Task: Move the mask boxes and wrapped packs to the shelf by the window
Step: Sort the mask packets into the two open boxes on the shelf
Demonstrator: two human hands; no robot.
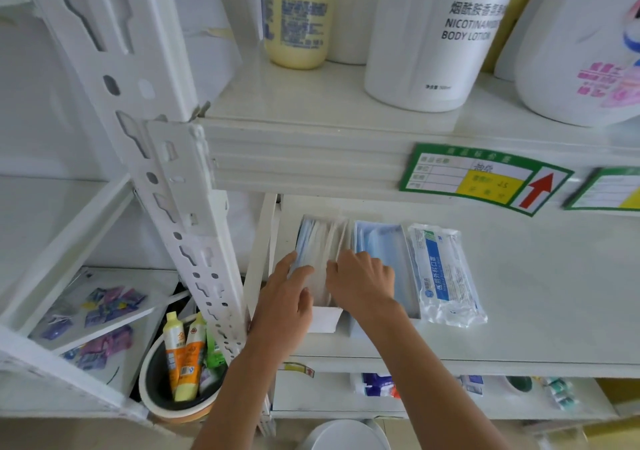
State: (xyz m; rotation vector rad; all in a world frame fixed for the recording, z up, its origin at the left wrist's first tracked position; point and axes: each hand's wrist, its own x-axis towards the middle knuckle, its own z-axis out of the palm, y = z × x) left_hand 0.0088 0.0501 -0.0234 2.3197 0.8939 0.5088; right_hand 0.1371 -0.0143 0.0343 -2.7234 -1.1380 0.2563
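Both hands reach onto the middle shelf (519,293) of a white rack. The left hand (289,297) and right hand (362,281) rest with bent fingers on the masks standing in an open mask box (320,252) at the shelf's left end, pinching the stack from either side. Just beside it on the right lies a second mask box (384,245), and touching that a wrapped pack (446,273) with a blue label. On the shelf above stand a yellow bottle (298,16) and a white lotion bottle (436,34). Lower left, a bin (152,387) holds tubes
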